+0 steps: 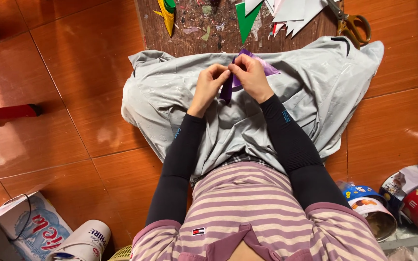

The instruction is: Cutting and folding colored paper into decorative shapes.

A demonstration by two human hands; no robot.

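A strip of purple paper (228,89) is pinched between the fingers of both hands, above a grey cloth (315,92) that is spread over the lap. The fingers (220,75) of the left hand (209,84) are curled shut on the near, darker part of the paper, thumb and forefinger pressed together at its upper edge. The fingers (240,67) of the right hand (252,77) are likewise closed on the paper, gripping it just beside the left fingertips, so that the two hands touch. A lighter purple part of the paper is seen sticking out to the right, behind the right hand.

Both forearms are covered by dark sleeves and are stretched forward from a striped shirt, converging at the middle of the cloth. The wrists are bent slightly inward.

At the far edge, a stained wooden board (194,34) is laid on the tiled floor (64,72). On it, green (244,19), yellow (166,17) and white (291,12) paper pieces are scattered, and scissors (349,24) with orange handles are placed at the far right. Tins (373,208) are gathered on the floor at the near right.
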